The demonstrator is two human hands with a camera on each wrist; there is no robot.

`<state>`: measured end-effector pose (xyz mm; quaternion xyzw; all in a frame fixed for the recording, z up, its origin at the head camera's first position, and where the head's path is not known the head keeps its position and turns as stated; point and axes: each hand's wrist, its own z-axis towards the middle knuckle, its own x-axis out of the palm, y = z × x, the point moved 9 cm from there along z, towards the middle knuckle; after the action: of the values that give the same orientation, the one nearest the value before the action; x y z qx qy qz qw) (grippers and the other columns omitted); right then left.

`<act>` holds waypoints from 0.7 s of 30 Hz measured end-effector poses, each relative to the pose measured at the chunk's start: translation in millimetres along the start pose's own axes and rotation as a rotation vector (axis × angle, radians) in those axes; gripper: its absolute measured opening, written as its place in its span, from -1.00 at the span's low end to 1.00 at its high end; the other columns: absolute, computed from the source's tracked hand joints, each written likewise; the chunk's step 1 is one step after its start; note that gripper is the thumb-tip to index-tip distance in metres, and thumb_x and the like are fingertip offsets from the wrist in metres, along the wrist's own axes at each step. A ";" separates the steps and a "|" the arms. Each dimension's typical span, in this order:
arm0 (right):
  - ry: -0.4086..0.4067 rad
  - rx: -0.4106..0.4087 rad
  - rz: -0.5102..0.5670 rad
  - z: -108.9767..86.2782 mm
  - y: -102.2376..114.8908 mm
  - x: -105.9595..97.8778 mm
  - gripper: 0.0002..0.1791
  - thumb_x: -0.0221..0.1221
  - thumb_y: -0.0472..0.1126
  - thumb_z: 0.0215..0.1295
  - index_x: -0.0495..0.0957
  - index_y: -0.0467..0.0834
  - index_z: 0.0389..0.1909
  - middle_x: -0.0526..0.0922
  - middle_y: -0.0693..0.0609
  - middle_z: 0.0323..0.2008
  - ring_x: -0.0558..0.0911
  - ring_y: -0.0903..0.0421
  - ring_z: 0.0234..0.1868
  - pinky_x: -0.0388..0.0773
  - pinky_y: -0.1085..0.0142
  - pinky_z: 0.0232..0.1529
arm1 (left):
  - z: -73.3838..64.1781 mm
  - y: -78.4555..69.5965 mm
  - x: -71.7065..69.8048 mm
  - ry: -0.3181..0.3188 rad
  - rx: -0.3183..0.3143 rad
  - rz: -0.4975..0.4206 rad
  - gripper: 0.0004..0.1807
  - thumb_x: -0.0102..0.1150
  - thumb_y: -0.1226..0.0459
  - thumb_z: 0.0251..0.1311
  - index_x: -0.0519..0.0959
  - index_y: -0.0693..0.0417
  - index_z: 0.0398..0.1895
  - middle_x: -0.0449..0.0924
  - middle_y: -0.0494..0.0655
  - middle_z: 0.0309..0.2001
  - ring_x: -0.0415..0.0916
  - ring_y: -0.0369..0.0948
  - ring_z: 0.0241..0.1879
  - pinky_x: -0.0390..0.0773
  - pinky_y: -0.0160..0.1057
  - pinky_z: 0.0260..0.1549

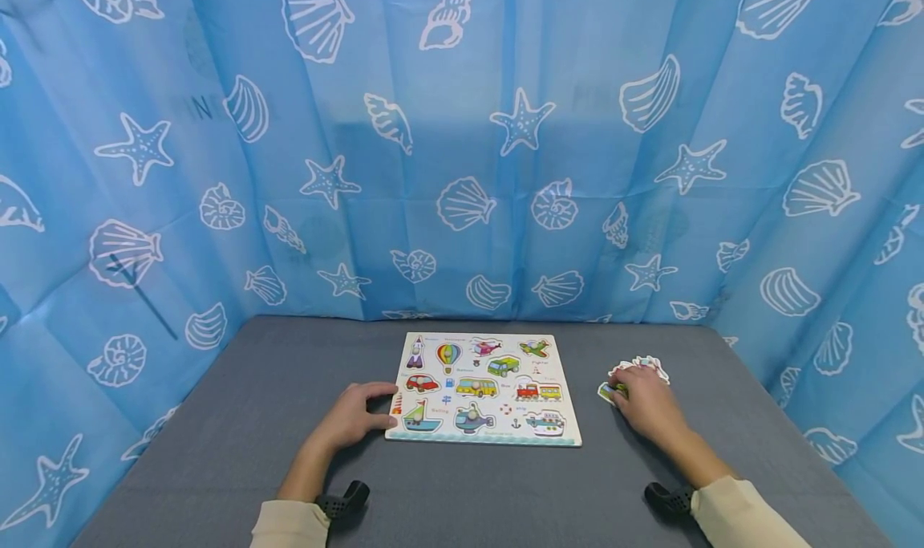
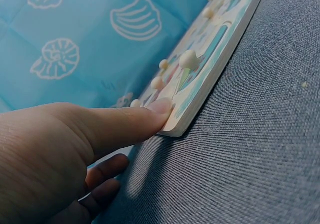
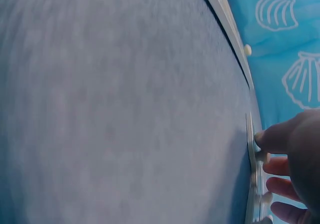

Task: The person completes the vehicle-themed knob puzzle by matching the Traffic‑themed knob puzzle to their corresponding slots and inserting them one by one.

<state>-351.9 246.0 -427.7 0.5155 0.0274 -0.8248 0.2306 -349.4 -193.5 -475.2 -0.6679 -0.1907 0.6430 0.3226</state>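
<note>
A peg puzzle board (image 1: 498, 434) with colorful vehicle pictures lies flat on the table. Round knobs (image 2: 189, 59) stand up from it in the left wrist view. At the board's left edge, my left hand (image 1: 350, 416) has its thumb on the near corner and a straight forefinger farther up that edge; its lower fingers show beneath the thumb. To the right of the board, my right hand (image 1: 646, 403) is over a small pile of white-edged puzzle pieces (image 1: 653, 363), thumb tip right at a green piece (image 1: 605, 391). In the right wrist view, its fingers (image 3: 281, 186) are spread above the pieces' knobs.
A dark grey cloth (image 1: 476, 500) covers the table. Behind and along both sides hangs a blue curtain (image 1: 462, 163) with white shells and starfish. Grey table surface lies between the board and the pile of pieces.
</note>
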 end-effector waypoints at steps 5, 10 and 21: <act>0.037 0.029 -0.017 -1.9 -6.6 1.0 -0.89 0.37 -0.34 0.01 0.64 -0.21 -0.42 0.65 -0.13 -0.34 0.59 -0.17 -0.22 0.44 -0.11 -0.16 | 0.2 -0.4 0.2 0.003 0.001 -0.002 -0.47 0.49 0.24 -0.02 0.62 0.02 0.10 0.55 -0.01 0.15 0.35 0.06 0.23 0.25 0.17 0.19; 0.069 0.053 -0.043 -2.8 -7.7 1.0 -0.90 0.36 -0.32 0.04 0.64 -0.21 -0.41 0.63 -0.09 -0.37 0.57 -0.16 -0.26 0.44 -0.10 -0.21 | -0.4 -1.3 0.2 0.006 0.002 -0.001 -0.47 0.49 0.24 -0.03 0.62 0.03 0.10 0.55 0.00 0.15 0.35 0.07 0.23 0.25 0.18 0.18; 0.066 0.052 -0.054 -4.1 -5.0 -1.9 -0.90 0.38 -0.32 0.04 0.62 -0.16 -0.47 0.61 0.00 -0.44 0.56 -0.08 -0.34 0.45 -0.04 -0.26 | -1.3 -1.8 -0.3 0.002 -0.006 -0.001 -0.47 0.48 0.24 -0.02 0.62 0.02 0.10 0.54 0.00 0.16 0.35 0.06 0.23 0.26 0.18 0.17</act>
<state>-349.8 252.3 -428.9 0.5473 0.0275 -0.8138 0.1935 -347.9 -192.7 -473.8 -0.6696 -0.1926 0.6416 0.3208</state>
